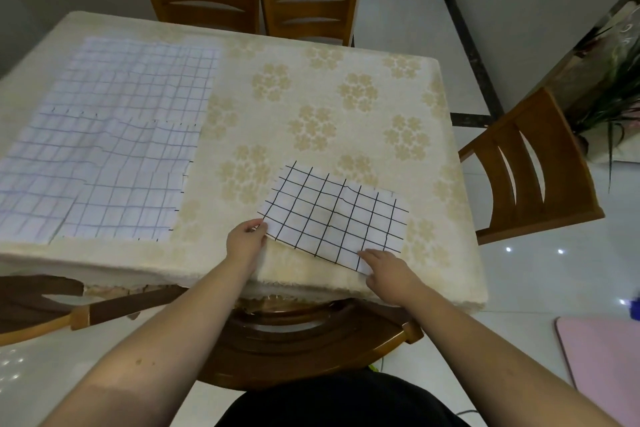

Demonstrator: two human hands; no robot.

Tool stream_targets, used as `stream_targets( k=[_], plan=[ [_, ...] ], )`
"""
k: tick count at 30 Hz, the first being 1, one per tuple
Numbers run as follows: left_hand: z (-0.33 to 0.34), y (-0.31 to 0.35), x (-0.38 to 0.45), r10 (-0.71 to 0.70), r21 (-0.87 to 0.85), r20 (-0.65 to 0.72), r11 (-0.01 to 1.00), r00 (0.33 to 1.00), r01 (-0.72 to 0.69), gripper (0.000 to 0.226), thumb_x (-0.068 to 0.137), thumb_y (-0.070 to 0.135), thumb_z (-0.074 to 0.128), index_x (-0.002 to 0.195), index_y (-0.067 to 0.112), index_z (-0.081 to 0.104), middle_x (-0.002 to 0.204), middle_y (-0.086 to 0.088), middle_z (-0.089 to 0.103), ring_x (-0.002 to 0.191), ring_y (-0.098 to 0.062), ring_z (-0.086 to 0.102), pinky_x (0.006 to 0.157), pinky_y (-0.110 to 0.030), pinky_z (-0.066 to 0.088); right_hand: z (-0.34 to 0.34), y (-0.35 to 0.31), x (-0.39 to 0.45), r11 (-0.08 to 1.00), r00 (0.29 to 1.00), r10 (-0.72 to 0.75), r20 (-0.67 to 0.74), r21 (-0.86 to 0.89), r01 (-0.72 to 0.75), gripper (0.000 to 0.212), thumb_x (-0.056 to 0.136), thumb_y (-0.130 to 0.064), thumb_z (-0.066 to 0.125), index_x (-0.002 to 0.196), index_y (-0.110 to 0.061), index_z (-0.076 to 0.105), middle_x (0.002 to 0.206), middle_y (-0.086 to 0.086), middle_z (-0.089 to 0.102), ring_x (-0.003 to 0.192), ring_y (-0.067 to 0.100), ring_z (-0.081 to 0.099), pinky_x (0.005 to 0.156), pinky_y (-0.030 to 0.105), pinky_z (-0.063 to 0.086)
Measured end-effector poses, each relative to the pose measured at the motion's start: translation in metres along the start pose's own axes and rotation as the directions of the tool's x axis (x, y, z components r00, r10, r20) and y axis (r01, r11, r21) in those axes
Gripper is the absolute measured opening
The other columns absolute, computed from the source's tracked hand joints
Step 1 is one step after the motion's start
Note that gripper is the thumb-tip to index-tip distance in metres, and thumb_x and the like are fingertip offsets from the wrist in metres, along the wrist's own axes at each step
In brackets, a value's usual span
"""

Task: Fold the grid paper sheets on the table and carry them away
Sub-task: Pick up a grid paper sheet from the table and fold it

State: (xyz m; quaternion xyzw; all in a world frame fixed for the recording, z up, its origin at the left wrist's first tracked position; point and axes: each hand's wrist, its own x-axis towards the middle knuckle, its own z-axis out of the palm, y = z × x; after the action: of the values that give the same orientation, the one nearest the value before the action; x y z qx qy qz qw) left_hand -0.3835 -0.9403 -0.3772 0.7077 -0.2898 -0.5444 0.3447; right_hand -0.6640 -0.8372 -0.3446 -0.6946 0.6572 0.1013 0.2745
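A folded sheet of white paper with a black grid [334, 215] lies tilted near the table's front edge, its near corners lifted slightly off the cloth. My left hand [245, 241] pinches its near-left corner between thumb and fingers. My right hand [388, 272] pinches the near-right corner at the table edge. Several larger grid paper sheets [110, 135] lie flat and overlapping on the left half of the table.
The table [346, 107] wears a cream cloth with a flower pattern. Wooden chairs stand at the far side [304, 0], the right side [533, 166] and right under me [311, 333]. A potted plant [613, 107] stands to the right, a pink mat [602, 364] on the floor.
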Motion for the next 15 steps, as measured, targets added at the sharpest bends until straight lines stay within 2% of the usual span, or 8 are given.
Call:
stream_targets(
  k=[2, 4, 7, 9, 12, 13, 15],
  plan=[
    [-0.001, 0.001, 0.000, -0.001, -0.029, -0.046, 1.000, 0.999, -0.001, 0.023, 0.091, 0.011, 0.067, 0.113, 0.003, 0.067, 0.097, -0.011, 0.062, 0.074, -0.016, 0.059, 0.059, -0.015, 0.051, -0.001, -0.003, 0.001, 0.999, 1.000, 0.010, -0.017, 0.036, -0.009, 0.061, 0.096, -0.022, 0.047, 0.154, -0.022, 0.027, 0.158, 0.001, 0.033, 0.143, 0.022, 0.031, 0.116, 0.038, 0.030],
    [0.000, 0.003, -0.004, 0.007, -0.041, -0.102, 0.999, 0.995, -0.011, 0.023, 0.091, 0.006, 0.066, 0.114, 0.003, 0.062, 0.095, -0.013, 0.058, 0.067, -0.014, 0.056, 0.044, -0.008, 0.046, -0.002, -0.004, 0.003, 0.998, 1.000, 0.012, -0.023, 0.056, -0.011, 0.060, 0.096, -0.021, 0.047, 0.153, -0.022, 0.029, 0.157, 0.001, 0.034, 0.143, 0.022, 0.031, 0.115, 0.036, 0.029],
    [-0.001, 0.005, -0.004, -0.017, -0.131, -0.146, 0.991, 0.989, -0.003, 0.030, 0.092, -0.003, 0.061, 0.118, 0.009, 0.052, 0.095, -0.017, 0.055, 0.066, -0.015, 0.055, 0.041, -0.007, 0.044, -0.005, 0.001, 0.007, 0.994, 1.000, 0.020, -0.020, 0.104, -0.018, 0.057, 0.096, -0.022, 0.046, 0.152, -0.021, 0.032, 0.156, 0.002, 0.036, 0.140, 0.024, 0.036, 0.112, 0.036, 0.033],
    [-0.002, 0.005, -0.002, -0.038, -0.172, -0.152, 0.985, 0.988, 0.011, 0.033, 0.093, -0.003, 0.058, 0.122, 0.011, 0.049, 0.095, -0.017, 0.056, 0.066, -0.017, 0.056, 0.045, -0.011, 0.048, -0.010, 0.008, 0.012, 0.990, 0.999, 0.036, -0.031, 0.137, -0.032, 0.056, 0.096, -0.023, 0.047, 0.151, -0.022, 0.034, 0.154, 0.004, 0.039, 0.136, 0.025, 0.040, 0.109, 0.037, 0.036],
    [-0.002, -0.005, 0.007, -0.166, -0.334, -0.107, 0.935, 0.980, 0.122, 0.024, 0.097, 0.010, 0.058, 0.119, 0.009, 0.051, 0.097, -0.015, 0.060, 0.072, -0.020, 0.057, 0.070, -0.030, 0.057, -0.020, 0.019, 0.023, 0.984, 0.997, 0.045, -0.058, 0.177, -0.034, 0.052, 0.099, -0.023, 0.048, 0.150, -0.020, 0.037, 0.152, 0.004, 0.042, 0.135, 0.025, 0.043, 0.109, 0.037, 0.037],
    [0.000, -0.008, 0.009, -0.205, -0.347, -0.076, 0.923, 0.976, 0.167, 0.020, 0.097, 0.017, 0.058, 0.113, 0.007, 0.053, 0.091, -0.013, 0.059, 0.072, -0.019, 0.056, 0.077, -0.035, 0.057, -0.024, 0.023, 0.029, 0.979, 0.997, 0.042, -0.063, 0.203, -0.029, 0.051, 0.099, -0.022, 0.047, 0.150, -0.020, 0.037, 0.152, 0.004, 0.042, 0.135, 0.025, 0.043, 0.109, 0.037, 0.037],
    [0.007, -0.012, 0.004, -0.276, -0.356, -0.018, 0.900, 0.961, 0.252, 0.021, 0.098, 0.027, 0.056, 0.096, 0.006, 0.056, 0.083, -0.009, 0.054, 0.073, -0.019, 0.056, 0.081, -0.037, 0.056, -0.034, 0.030, 0.041, 0.963, 0.996, 0.036, -0.076, 0.268, -0.014, 0.049, 0.101, -0.021, 0.047, 0.148, -0.018, 0.038, 0.151, 0.004, 0.043, 0.134, 0.024, 0.044, 0.107, 0.033, 0.038]
  ],
)
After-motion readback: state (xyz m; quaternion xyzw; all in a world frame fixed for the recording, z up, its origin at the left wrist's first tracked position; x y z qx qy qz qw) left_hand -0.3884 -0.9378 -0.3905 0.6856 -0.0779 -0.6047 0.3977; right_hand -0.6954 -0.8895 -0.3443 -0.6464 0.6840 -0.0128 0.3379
